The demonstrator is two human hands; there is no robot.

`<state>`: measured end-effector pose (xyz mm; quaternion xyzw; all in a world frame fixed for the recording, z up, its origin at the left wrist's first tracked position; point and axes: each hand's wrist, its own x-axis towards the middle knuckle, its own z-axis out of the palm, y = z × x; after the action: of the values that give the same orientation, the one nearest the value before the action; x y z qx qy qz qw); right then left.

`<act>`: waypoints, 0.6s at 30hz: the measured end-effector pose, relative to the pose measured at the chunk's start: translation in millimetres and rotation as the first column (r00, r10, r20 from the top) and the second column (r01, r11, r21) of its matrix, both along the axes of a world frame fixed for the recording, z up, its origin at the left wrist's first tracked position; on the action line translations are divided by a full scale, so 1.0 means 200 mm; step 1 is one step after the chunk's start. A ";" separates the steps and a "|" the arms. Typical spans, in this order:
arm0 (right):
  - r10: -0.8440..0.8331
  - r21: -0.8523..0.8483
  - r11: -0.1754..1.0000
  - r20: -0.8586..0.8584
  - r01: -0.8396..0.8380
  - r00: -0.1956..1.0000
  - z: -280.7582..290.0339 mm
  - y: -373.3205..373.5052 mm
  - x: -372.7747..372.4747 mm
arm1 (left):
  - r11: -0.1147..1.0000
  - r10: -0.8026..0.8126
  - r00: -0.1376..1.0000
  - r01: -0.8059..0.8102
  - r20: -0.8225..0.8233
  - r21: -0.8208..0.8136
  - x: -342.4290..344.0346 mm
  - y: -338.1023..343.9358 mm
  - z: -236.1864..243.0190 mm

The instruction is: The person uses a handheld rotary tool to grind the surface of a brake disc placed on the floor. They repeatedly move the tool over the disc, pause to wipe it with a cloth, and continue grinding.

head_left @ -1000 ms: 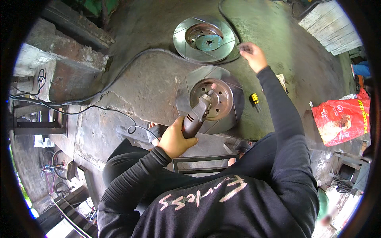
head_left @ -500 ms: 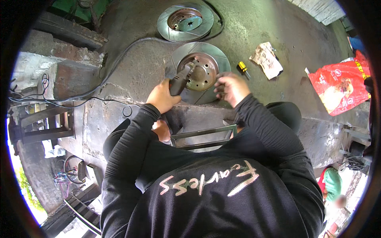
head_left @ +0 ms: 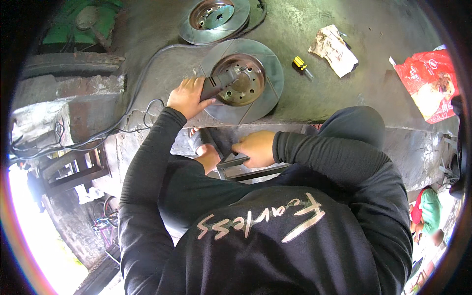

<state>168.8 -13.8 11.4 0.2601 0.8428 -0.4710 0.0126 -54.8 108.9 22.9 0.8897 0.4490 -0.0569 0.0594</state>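
Note:
My left hand (head_left: 186,97) is wrapped round the dark body of an angle grinder (head_left: 214,86). The grinder's head rests over the hub of a slotted brake disc (head_left: 269,73) that lies flat on the concrete. Near my knees, my right hand (head_left: 255,148) is closed with its fingers curled, right at a dark rectangular metal frame (head_left: 260,173). Whether those fingers hold anything is hidden. Beyond the first disc lies a second brake disc (head_left: 239,24), with a small round plate (head_left: 219,17) on its hub.
To the right of the discs are a yellow-handled screwdriver (head_left: 301,65), a stained cloth (head_left: 335,50) and a red bag (head_left: 432,83). A black cable (head_left: 143,78) curves along the left. Another person in green (head_left: 430,210) is at the lower right.
My right hand has left the near disc's edge and come down and left to the metal frame. My left hand keeps the grinder at the hub, its body now tilted flatter. The view has shifted.

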 end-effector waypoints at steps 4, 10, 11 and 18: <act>0.063 -0.076 0.995 0.033 -0.060 0.997 0.00 0.04 -0.01 | 0.988 -0.126 0.992 0.126 -0.006 0.083 0.00 0.09 -0.07; 0.026 -0.096 0.995 -0.018 -0.027 1.000 0.00 0.05 -0.02 | 0.945 -0.293 0.956 0.286 0.021 0.162 0.01 0.21 -0.13; 0.023 -0.100 0.995 -0.032 -0.026 0.999 0.01 0.06 -0.02 | 0.934 -0.322 0.946 0.313 0.024 0.174 0.01 0.22 -0.14; 0.011 -0.114 0.993 -0.061 -0.018 0.998 0.01 0.06 -0.02 | 0.920 -0.357 0.934 0.354 -0.015 0.169 0.02 0.29 -0.19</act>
<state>164.3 -1.6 13.3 0.2387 0.8164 -0.5259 0.0055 -50.9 166.9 -14.9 0.9587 0.2827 -0.0216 -0.0240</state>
